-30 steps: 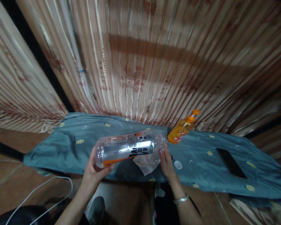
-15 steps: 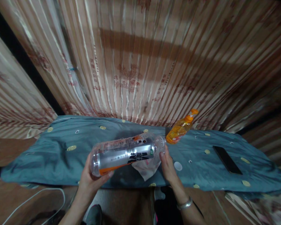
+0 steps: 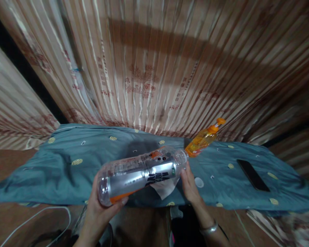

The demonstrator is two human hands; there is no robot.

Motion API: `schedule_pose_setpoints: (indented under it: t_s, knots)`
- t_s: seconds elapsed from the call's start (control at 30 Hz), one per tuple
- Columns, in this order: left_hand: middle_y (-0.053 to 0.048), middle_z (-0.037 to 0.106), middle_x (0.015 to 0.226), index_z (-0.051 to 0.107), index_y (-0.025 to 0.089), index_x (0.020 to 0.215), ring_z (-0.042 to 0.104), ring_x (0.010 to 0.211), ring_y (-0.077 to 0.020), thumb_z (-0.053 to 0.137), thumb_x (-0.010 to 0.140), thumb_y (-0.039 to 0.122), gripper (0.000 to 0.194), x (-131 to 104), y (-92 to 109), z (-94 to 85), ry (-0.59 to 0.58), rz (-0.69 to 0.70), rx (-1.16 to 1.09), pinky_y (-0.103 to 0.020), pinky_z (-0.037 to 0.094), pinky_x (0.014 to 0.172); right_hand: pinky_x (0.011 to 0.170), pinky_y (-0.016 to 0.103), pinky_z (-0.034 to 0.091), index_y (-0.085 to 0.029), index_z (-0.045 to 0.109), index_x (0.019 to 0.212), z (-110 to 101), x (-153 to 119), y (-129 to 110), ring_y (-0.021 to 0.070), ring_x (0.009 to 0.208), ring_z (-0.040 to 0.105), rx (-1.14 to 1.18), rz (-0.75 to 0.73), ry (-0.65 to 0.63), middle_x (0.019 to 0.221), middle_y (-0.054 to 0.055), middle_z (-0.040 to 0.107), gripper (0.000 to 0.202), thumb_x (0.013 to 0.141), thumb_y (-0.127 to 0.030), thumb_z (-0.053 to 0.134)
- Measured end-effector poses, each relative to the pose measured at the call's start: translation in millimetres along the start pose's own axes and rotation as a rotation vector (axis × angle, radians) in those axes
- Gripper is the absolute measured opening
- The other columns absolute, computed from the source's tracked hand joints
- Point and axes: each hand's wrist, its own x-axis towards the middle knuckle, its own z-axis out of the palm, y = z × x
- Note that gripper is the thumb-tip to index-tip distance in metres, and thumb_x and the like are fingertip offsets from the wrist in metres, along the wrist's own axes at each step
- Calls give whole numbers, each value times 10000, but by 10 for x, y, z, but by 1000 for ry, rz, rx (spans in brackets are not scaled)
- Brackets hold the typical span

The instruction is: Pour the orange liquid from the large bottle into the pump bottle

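Tipping the clear plastic bottle lower at its base than a second ago, your left hand cups that end at seven o'clock while your right hand pinches a white tissue under its neck, above the teal cloth.

Two bottles, one phone, one cap

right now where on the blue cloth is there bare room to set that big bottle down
Widest bare patch: the blue cloth left of the left hand. A smaller gap lies between the white cap and the phone. Crowded in the middle: clear bottle, white cloth, right hand, orange pump bottle.
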Motion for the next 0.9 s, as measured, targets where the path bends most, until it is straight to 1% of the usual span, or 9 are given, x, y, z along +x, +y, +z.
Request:
schedule_pose_setpoints:
  t_s: [0.13, 0.3, 0.5, 0.6, 0.67, 0.73, 0.8, 0.9]
  knots:
    - [-142, 701, 1361, 553, 206, 1440, 655, 1300, -371, 960, 531, 571, 1061, -39, 56, 30, 29, 7, 22, -511, 453, 1189, 1225, 452, 441, -224, 408, 1634, -5, -7, 24, 292, 1450, 571, -13, 3, 8, 1546, 113, 621, 690, 1075, -628, 409]
    - [-142, 689, 1380, 584, 212, 1400, 637, 1328, -382, 940, 518, 658, 1051, -66, 140, 81, 50, 38, 38, -538, 411, 1223, 1245, 466, 416, -227, 406, 1634, -13, 5, 36, 295, 1440, 577, -4, 4, 14, 1543, 114, 621, 687, 1075, -626, 404]
    - [-145, 686, 1380, 581, 222, 1394, 643, 1323, -386, 922, 527, 699, 1047, -60, 139, 89, 47, 55, 54, -547, 425, 1212, 1254, 519, 402, -216, 392, 1641, -13, -11, 95, 323, 1447, 567, 1, 5, 15, 1521, 136, 632, 732, 1055, -655, 405]
    - [-156, 676, 1393, 589, 218, 1383, 633, 1331, -400, 917, 529, 707, 1038, -56, 128, 86, 54, 55, 73, -570, 394, 1230, 1250, 518, 408, -214, 405, 1631, -23, -15, 94, 325, 1447, 568, -10, 3, 17, 1520, 140, 631, 726, 1054, -655, 396]
    - [-161, 669, 1393, 591, 218, 1380, 627, 1337, -405, 916, 533, 707, 1030, -52, 123, 84, 50, 61, 77, -584, 365, 1245, 1229, 507, 433, -213, 402, 1626, -31, -3, 63, 329, 1429, 587, -5, -8, -1, 1512, 143, 639, 748, 1034, -667, 444]
    - [-158, 668, 1387, 589, 221, 1380, 623, 1346, -405, 919, 537, 700, 1024, -50, 122, 82, 44, 66, 75, -587, 359, 1247, 1187, 495, 479, -206, 389, 1624, -33, 17, 16, 338, 1376, 633, 14, -22, -30, 1476, 153, 668, 821, 979, -688, 551]
    - [-155, 672, 1380, 589, 224, 1378, 621, 1353, -406, 921, 542, 690, 1013, -48, 123, 82, 42, 64, 77, -586, 373, 1240, 1125, 485, 535, -201, 387, 1616, -23, 39, -32, 347, 1293, 691, 24, -21, -36, 1413, 157, 711, 908, 904, -692, 666]
    - [-144, 694, 1342, 595, 230, 1370, 647, 1320, -404, 918, 539, 695, 1006, -48, 126, 84, 46, 60, 77, -578, 419, 1213, 1028, 474, 598, -206, 413, 1590, 4, 59, -81, 352, 1194, 742, 10, 6, -8, 1322, 148, 763, 969, 812, -650, 782]
